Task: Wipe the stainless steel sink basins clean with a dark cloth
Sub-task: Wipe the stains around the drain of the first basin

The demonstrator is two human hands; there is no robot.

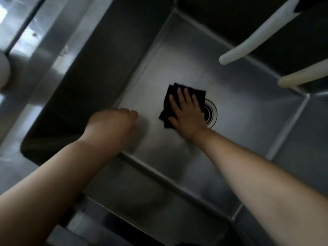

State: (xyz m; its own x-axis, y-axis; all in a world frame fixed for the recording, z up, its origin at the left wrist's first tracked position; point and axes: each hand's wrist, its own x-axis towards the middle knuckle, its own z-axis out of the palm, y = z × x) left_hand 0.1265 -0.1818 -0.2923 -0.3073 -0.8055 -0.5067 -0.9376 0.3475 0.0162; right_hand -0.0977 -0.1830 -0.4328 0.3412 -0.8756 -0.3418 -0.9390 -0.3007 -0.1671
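I look straight down into a deep stainless steel sink basin [239, 110]. A folded dark cloth [170, 103] lies flat on the basin floor just left of the round drain [212, 112]. My right hand [188, 112] presses on the cloth with fingers straight and spread, covering most of it and part of the drain. My left hand [113, 123] hovers blurred inside the basin to the left of the cloth, its fingers curled under and holding nothing that I can see.
Two pale tubular handles [257, 34] reach over the basin from the upper right. The basin's dark left wall [85, 82] rises steeply, with the steel rim [40, 55] beyond it. A pale round object [3, 71] sits at the far left edge.
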